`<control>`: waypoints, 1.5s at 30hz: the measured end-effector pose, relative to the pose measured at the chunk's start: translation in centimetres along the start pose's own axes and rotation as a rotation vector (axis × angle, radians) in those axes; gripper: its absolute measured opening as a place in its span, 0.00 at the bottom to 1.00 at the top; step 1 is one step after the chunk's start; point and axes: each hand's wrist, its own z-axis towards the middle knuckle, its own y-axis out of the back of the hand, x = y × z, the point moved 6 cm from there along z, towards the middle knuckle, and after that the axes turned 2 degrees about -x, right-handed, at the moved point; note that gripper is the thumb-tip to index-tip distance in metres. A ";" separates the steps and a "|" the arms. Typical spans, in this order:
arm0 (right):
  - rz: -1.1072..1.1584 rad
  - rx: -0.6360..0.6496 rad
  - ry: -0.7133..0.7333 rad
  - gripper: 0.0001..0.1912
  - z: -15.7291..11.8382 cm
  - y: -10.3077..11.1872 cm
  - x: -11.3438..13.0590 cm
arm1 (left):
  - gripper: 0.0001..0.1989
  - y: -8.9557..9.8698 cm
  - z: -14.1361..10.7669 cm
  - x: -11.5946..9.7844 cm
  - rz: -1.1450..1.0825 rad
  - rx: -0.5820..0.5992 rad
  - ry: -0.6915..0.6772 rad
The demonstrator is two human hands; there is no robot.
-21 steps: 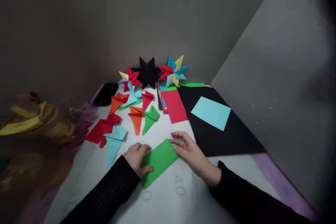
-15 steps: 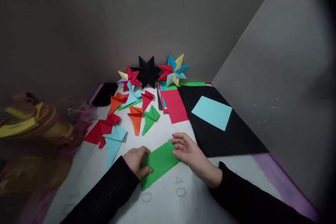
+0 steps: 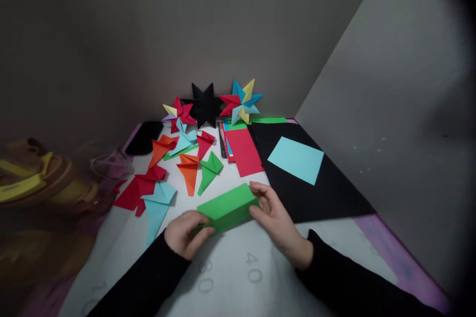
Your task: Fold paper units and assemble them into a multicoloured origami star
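Note:
A green sheet of paper (image 3: 226, 208) is held between my two hands, with a lengthwise crease and its upper part tilted up. My left hand (image 3: 189, 232) pinches its left end between thumb and fingers. At the right end, my right hand (image 3: 277, 218) grips the edge, thumb in front and fingers behind. Beyond the sheet lie a folded green piece (image 3: 211, 171) and a folded orange piece (image 3: 189, 171). A light blue folded piece (image 3: 159, 203) rests to the left of them.
Paper stars, one black (image 3: 206, 104), stand against the back wall. Red sheets (image 3: 243, 151) lie mid-table. Black sheets (image 3: 305, 198) with a light blue sheet (image 3: 296, 159) are at right. A dark flat object (image 3: 145, 137) sits back left; brown and yellow items (image 3: 40, 178) are beyond the left edge.
The green sheet lay nearly flat before; now it is raised and bent along a lengthwise crease. My left hand has shifted slightly left, and my right hand now grips the sheet's end.

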 end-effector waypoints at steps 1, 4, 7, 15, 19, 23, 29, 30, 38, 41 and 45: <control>0.061 0.024 -0.039 0.21 0.0 -0.2 -0.3 | 0.03 0.4 0.1 -0.6 -0.007 -0.043 -0.074; 0.171 0.057 -0.160 0.25 -0.2 -0.6 -1.1 | 0.02 1.3 0.2 -1.3 0.058 -0.184 -0.159; 0.192 -0.002 -0.187 0.18 -0.2 -0.2 -1.3 | 0.03 1.6 0.1 -0.6 0.000 -0.288 -0.028; 0.194 -0.072 -0.169 0.09 0.0 0.2 -1.2 | 0.27 0.1 -0.3 1.9 -0.627 -0.290 0.538; 0.112 -0.083 -0.151 0.09 -0.1 0.7 -1.3 | 0.25 0.3 -0.2 1.7 -0.611 -0.303 0.548; 0.029 -0.096 -0.131 0.12 -0.1 1.1 -1.6 | 0.24 0.2 -0.3 1.8 -0.592 -0.290 0.546; -0.015 -0.120 -0.128 0.14 0.0 1.1 -1.4 | 0.24 0.0 -0.3 1.9 -0.579 -0.280 0.543; -0.020 -0.120 -0.130 0.14 0.0 1.1 -1.4 | 0.24 0.0 -0.3 1.9 -0.575 -0.278 0.542; -0.032 -0.116 -0.140 0.14 0.0 1.2 -1.6 | 0.24 0.0 -0.4 2.2 -0.576 -0.273 0.542; -0.029 -0.119 -0.151 0.14 -0.1 1.2 -1.6 | 0.24 0.0 -0.4 2.1 -0.596 -0.268 0.545; -0.034 -0.125 -0.159 0.15 -0.1 1.3 -1.6 | 0.25 -0.1 -0.4 2.1 -0.608 -0.262 0.552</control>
